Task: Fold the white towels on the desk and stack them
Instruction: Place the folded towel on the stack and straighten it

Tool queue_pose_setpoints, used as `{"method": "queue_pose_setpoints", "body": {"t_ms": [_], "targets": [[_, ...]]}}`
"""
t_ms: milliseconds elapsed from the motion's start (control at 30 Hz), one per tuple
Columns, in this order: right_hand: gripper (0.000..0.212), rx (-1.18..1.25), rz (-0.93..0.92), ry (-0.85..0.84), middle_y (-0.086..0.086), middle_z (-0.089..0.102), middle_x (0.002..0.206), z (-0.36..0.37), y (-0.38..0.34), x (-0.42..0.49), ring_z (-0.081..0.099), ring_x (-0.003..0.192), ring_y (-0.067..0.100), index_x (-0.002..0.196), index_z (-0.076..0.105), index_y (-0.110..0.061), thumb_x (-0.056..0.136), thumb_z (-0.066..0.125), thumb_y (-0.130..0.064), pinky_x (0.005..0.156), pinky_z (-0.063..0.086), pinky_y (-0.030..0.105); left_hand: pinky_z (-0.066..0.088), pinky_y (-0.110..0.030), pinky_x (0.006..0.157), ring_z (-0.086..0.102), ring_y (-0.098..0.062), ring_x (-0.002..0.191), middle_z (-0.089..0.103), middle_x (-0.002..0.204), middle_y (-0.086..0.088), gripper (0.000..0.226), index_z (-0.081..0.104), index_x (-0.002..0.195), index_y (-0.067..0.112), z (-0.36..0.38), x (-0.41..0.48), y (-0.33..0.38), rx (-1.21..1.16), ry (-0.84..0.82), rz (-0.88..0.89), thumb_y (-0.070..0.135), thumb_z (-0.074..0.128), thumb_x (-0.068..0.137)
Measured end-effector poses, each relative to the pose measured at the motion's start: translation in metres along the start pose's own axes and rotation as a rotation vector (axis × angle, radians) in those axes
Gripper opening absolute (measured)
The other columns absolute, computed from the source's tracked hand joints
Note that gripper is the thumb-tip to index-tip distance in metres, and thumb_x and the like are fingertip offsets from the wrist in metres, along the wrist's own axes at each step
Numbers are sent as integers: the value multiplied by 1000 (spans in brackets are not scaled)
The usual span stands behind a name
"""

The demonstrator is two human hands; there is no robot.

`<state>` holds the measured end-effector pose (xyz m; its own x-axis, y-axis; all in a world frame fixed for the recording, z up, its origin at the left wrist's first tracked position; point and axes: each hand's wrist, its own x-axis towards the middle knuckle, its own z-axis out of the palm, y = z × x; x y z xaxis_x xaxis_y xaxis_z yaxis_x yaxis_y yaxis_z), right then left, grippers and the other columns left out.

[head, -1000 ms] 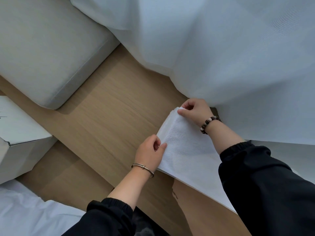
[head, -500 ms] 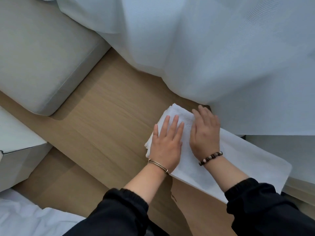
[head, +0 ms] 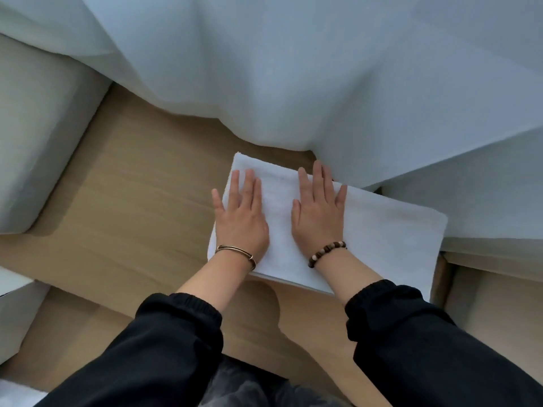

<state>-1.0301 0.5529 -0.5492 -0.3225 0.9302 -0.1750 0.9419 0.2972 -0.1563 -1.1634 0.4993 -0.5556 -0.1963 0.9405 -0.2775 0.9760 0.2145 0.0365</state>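
Towel (head: 379, 230): white, folded to a thick oblong. It lies flat toward the counter's (head: 132, 207) right end. Its far long edge runs under the hem of a curtain (head: 293, 83). Its near long edge sits at or just over the counter's near edge; I cannot tell which.

Left hand (head: 241, 221): flat on the towel's left end, with the outermost finger off the cloth's left edge. Bangle (head: 235, 250) at the wrist.
Right hand (head: 318, 218): flat near the towel's middle, fingertips close to the curtain hem. Beads (head: 326, 250) at the wrist.
Grip: none taken. Fingers of both hands are straight and spread apart, palms pressing down.

Judged step: smoothing or setting the fold. No stack is in view.

Beyond: cushion (head: 38, 127) at the counter's far left, box (head: 14, 312) at its near left.

Risks:
- Palms swept outward would drag the top layer, so the edges go askew and the fold opens.
- A push toward the near edge could tip the overhang off the counter.
- A lift from the far side may catch the curtain hem and pull it into the fold.
- The right end is unweighted, so a pull from the left would skew it.
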Motion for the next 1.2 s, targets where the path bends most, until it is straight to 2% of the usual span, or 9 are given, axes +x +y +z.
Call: {"method": "queue_pose_setpoints", "body": {"t_ms": [133,233,367,467,833,933,1033,1100,1200], "targets": [[60,-32,83,-87,4,-10,159,5,27,-23,-10,146,20,152,1,-25,98,27,-33,111,-18,43,-24,-49,106,-26,-22,141,-29,152,5,61,-12,149,28,0,4,22,-82,-16,148,42,11,94],[60,-29,45,-93,4,-3,160,10,49,-24,-5,147,20,152,6,-27,97,28,-36,113,-12,45,-20,-51,109,-28,-21,140,-38,145,7,61,-24,144,32,15,11,24,-37,-1,123,45,6,92],[63,-76,95,-76,6,6,160,10,95,-28,3,146,22,152,11,-24,91,12,-43,113,-10,42,-22,-49,107,-19,-22,142,-16,157,6,62,-25,142,33,26,10,24,5,104,121,45,8,91],[63,-86,120,-70,10,15,158,8,129,-37,10,146,26,152,15,-21,92,15,-40,114,-3,45,-19,-49,108,-13,-23,144,-5,158,2,61,-19,144,31,30,7,27,23,121,123,45,9,91],[58,-47,412,-32,14,2,159,-10,173,-59,2,146,30,152,8,-17,99,26,-33,116,2,52,-7,-58,111,-20,-24,142,-14,158,-1,63,-20,144,27,20,8,31,35,20,123,42,14,93],[58,36,280,27,18,11,157,-27,168,-82,10,145,32,148,25,-8,95,44,-26,115,4,48,2,-63,110,-5,-31,145,0,159,-9,67,11,152,18,2,-2,41,-67,19,163,30,40,92],[47,111,11,-41,21,41,144,-42,163,-119,38,132,38,125,55,-3,85,67,-24,110,24,49,36,-60,98,46,-39,127,51,134,-21,58,61,119,5,-9,-26,60,-121,151,664,26,78,69],[46,136,-43,-235,17,48,138,-48,165,-140,45,127,36,115,62,-7,78,75,-30,108,30,44,52,-46,85,63,-35,104,66,109,-17,52,70,96,6,-11,-46,70,-122,106,923,32,88,54],[33,82,-86,-335,15,52,133,-53,169,-158,49,123,33,103,65,-9,75,77,-21,105,35,41,55,-33,71,67,-30,85,68,93,-12,44,69,81,7,-13,-62,78,-154,20,956,25,89,46]]}}
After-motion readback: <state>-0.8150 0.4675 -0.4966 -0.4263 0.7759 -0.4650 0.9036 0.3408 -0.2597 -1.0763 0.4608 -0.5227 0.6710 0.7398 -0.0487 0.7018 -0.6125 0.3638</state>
